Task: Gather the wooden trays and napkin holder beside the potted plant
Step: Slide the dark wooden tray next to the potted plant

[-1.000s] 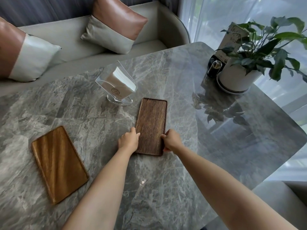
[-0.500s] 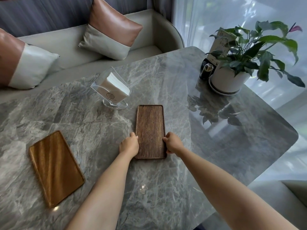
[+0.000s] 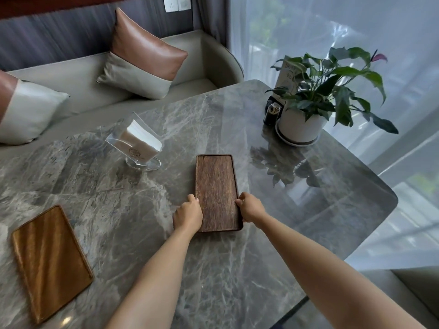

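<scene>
A grey marble table point(image 3: 147, 245) fills most of the frame, with a sofa point(image 3: 71, 79) and cushions behind it along the upper left. At the upper right stands the plant point(image 3: 332, 91) in a white pot point(image 3: 299, 128), close to the table's far right corner, with a small dark holder point(image 3: 272, 113) just beside the pot.

At the lower left lies the light tray point(image 3: 51, 261), flat on the table and well apart from everything else. In the centre lies the dark tray point(image 3: 217, 192), long side running away from the viewer, also flat on the marble as far as can be seen. Left of its far end, toward the upper centre-left, the clear napkin holder point(image 3: 137, 144) stands tilted on its foot, full of napkins.

The left hand point(image 3: 187, 216) and right hand point(image 3: 249, 207) pinch the dark tray's long edges near its close end, fingers curled onto the rims, one hand per side.

The step in hand looks like moving the dark tray up and right to the pot. Done well, both hands keep even pressure so the tray stays square, and it is lifted or slid smoothly across the bare marble between tray and pot. It should end just beside the saucer, short of the leaves and the dark holder, leaving room for the other tray and the napkin holder.
</scene>
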Tool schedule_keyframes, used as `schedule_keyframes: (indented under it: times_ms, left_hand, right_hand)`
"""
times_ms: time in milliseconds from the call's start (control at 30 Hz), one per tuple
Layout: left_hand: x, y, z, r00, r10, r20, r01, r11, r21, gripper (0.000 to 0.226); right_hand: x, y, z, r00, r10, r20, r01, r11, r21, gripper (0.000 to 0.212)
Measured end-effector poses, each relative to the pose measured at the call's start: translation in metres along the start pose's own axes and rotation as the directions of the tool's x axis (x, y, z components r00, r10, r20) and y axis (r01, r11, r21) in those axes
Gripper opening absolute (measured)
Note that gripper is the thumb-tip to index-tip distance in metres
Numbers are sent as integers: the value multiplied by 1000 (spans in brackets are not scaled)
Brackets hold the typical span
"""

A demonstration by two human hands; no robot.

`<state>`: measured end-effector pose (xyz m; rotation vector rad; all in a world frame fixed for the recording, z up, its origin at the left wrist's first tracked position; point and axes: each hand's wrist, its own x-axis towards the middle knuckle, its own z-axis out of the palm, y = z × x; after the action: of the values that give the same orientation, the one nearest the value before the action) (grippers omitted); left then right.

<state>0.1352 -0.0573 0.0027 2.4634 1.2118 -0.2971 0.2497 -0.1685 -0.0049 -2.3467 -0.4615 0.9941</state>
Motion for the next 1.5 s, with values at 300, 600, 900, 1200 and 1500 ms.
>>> schedule_keyframes:
  times_ms: [300, 600, 900, 1200, 1500]
  left_hand:
    - [17, 77, 13, 1000, 19, -18, -19, 1000, -4, 31]
    - [52, 153, 33, 1000, 0, 18, 0, 1000, 28, 32]
    - [81, 202, 46, 999, -22, 23, 21, 999, 50, 32]
    - [98, 230, 56, 999, -40, 15, 38, 996, 80, 32]
    - [105, 239, 61, 999, -45, 25, 42, 991, 125, 32]
  right_hand:
    - [39, 23, -77, 999, -36, 9, 36, 990, -139, 19]
    - [99, 55, -146, 997, -61, 42, 70, 961, -267, 29]
    - [144, 70, -189, 991, -95, 98, 120, 946, -300, 30]
    - [168, 78, -208, 987, -128, 93, 153, 917, -367, 30]
    - [173, 83, -206, 986, -166, 16, 160, 908, -387, 28]
